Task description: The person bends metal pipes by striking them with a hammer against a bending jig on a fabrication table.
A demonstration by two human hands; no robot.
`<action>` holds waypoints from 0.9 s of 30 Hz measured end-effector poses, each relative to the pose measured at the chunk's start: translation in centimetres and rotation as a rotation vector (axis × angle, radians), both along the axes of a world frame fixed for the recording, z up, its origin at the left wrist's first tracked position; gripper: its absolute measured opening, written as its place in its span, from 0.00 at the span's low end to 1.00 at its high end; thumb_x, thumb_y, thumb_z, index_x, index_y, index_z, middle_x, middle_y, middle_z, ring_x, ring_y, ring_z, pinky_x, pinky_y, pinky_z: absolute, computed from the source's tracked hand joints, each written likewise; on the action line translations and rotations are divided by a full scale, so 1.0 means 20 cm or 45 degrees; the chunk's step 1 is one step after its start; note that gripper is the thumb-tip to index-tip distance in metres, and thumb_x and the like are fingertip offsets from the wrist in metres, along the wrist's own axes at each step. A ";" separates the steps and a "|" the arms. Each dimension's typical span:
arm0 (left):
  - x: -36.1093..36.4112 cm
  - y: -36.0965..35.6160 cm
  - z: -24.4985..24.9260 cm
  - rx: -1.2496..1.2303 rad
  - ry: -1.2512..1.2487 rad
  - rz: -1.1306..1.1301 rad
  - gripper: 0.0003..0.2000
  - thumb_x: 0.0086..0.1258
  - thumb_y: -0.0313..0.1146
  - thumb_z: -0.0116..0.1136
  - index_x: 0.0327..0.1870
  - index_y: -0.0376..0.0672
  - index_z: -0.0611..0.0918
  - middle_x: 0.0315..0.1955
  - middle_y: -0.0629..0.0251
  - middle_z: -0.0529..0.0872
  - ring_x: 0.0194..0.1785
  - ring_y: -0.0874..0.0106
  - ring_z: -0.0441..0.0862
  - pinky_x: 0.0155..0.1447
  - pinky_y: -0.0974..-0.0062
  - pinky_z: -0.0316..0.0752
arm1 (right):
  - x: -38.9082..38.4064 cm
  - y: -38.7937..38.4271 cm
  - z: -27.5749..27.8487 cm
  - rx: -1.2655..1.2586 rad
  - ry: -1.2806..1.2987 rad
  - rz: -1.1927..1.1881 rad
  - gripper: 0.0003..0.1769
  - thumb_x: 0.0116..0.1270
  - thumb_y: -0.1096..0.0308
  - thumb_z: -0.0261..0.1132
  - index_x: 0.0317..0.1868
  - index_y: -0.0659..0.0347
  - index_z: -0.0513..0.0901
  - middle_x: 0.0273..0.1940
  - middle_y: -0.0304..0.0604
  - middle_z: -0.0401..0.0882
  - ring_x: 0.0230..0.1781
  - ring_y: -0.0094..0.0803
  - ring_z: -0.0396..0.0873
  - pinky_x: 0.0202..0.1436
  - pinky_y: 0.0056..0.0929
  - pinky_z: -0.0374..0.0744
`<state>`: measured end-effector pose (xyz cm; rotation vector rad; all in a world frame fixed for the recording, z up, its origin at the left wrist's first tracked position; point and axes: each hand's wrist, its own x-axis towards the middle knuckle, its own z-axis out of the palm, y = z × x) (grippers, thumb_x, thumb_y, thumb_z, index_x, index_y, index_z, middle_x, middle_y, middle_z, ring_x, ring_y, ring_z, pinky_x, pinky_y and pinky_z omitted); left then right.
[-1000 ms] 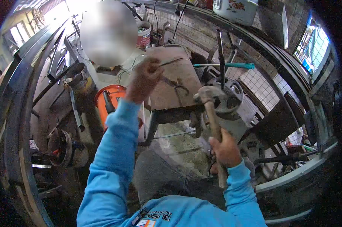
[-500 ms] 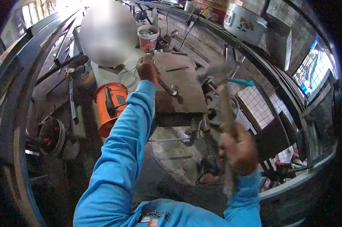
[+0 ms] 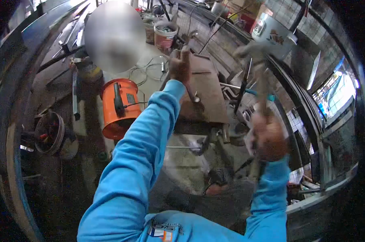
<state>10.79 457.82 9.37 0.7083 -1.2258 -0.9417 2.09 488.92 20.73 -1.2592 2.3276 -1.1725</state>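
My left hand (image 3: 180,65) is closed around a metal bar above the brown steel-topped work block (image 3: 210,90). The bar's bright rounded end (image 3: 196,99) shows below the hand, over the block's top; the fingers hide part of the rest. On the right, my right hand (image 3: 268,135) grips a hammer (image 3: 261,82) by its light handle. The hammer is raised, its head uppermost, and both head and hand are smeared by motion. The hammer head is well apart from the bar.
An orange blower (image 3: 121,109) stands left of the block, with thin cable near it. Behind the block is a white-and-red bucket (image 3: 165,37) of small pieces. A person with a blurred head (image 3: 114,36) is opposite. A flowered pot (image 3: 271,32) sits on the right-hand shelf.
My right hand and the hammer have risen. My left hand has shifted right, still gripping the bar. The whole view has also shifted slightly.
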 end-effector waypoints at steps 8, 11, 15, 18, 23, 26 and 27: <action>-0.09 0.09 0.10 -0.249 -0.163 -0.018 0.29 0.71 0.58 0.43 0.36 0.33 0.75 0.32 0.44 0.77 0.38 0.51 0.75 0.48 0.57 0.67 | 0.18 -0.09 -0.41 -0.146 0.735 -0.069 0.25 0.68 0.51 0.56 0.51 0.67 0.75 0.40 0.63 0.79 0.45 0.55 0.78 0.56 0.40 0.76; -0.07 0.11 0.10 -0.329 -0.094 0.056 0.29 0.71 0.58 0.43 0.34 0.33 0.74 0.27 0.45 0.73 0.35 0.53 0.73 0.47 0.57 0.66 | 0.05 -0.06 -0.42 0.103 0.260 0.006 0.28 0.67 0.51 0.58 0.53 0.70 0.73 0.40 0.62 0.78 0.39 0.51 0.78 0.44 0.41 0.75; -0.03 0.19 0.18 -0.199 -0.178 -0.015 0.24 0.70 0.52 0.49 0.36 0.33 0.73 0.27 0.47 0.75 0.35 0.53 0.74 0.44 0.58 0.69 | 0.04 0.03 -0.46 -0.069 0.148 -0.087 0.22 0.67 0.54 0.60 0.49 0.66 0.73 0.30 0.49 0.77 0.23 0.31 0.78 0.24 0.33 0.77; -0.01 0.11 0.14 -0.397 -0.474 0.114 0.20 0.68 0.47 0.51 0.38 0.33 0.72 0.29 0.46 0.77 0.35 0.53 0.76 0.43 0.58 0.70 | 0.05 0.06 -0.55 0.205 0.085 0.047 0.25 0.67 0.53 0.60 0.50 0.69 0.72 0.33 0.54 0.77 0.30 0.41 0.77 0.33 0.38 0.76; 0.12 0.08 0.16 0.079 -0.226 0.380 0.13 0.69 0.36 0.47 0.43 0.34 0.71 0.37 0.41 0.80 0.43 0.46 0.79 0.50 0.55 0.71 | 0.16 0.12 -0.50 0.397 -0.423 0.188 0.27 0.66 0.50 0.60 0.51 0.69 0.73 0.32 0.56 0.79 0.32 0.46 0.81 0.37 0.44 0.77; 0.11 -0.01 0.08 0.225 -0.091 0.476 0.12 0.68 0.34 0.45 0.43 0.33 0.70 0.39 0.40 0.80 0.45 0.45 0.79 0.51 0.55 0.71 | 0.21 0.12 -0.27 0.251 -0.343 0.282 0.25 0.67 0.51 0.60 0.51 0.65 0.74 0.27 0.46 0.77 0.23 0.34 0.78 0.28 0.37 0.76; 0.11 -0.03 0.07 0.250 -0.064 0.487 0.12 0.68 0.34 0.45 0.43 0.33 0.70 0.38 0.40 0.80 0.45 0.45 0.79 0.51 0.55 0.71 | 0.23 0.12 -0.16 0.176 -0.224 0.331 0.24 0.67 0.51 0.60 0.51 0.64 0.75 0.25 0.43 0.76 0.20 0.30 0.76 0.25 0.34 0.76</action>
